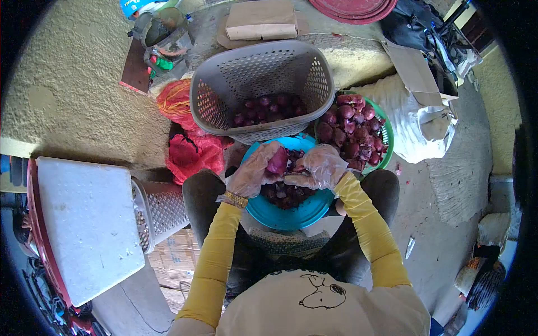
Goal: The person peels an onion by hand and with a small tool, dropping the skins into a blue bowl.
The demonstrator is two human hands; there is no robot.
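My left hand (253,175), in a clear plastic glove, is closed around a red onion (277,161) above a blue basin (263,215). Close beside the onion is my right hand (322,167), also gloved, with its fingers curled; what they grip, if anything, I cannot make out. Dark red onions and loose skins (288,196) lie in the basin between my knees. To the right, a green basket (389,131) is heaped with red onions (356,131). Behind the basin stands a grey perforated basket (260,70) with smaller-looking, smooth onions (274,109) at its bottom.
Red mesh sacks (193,157) lie left of the grey basket. A white foam lid (87,224) and another perforated basket (165,213) are at my left. A white sack (434,131) stands at right, and a small knife-like object (410,247) lies on the floor.
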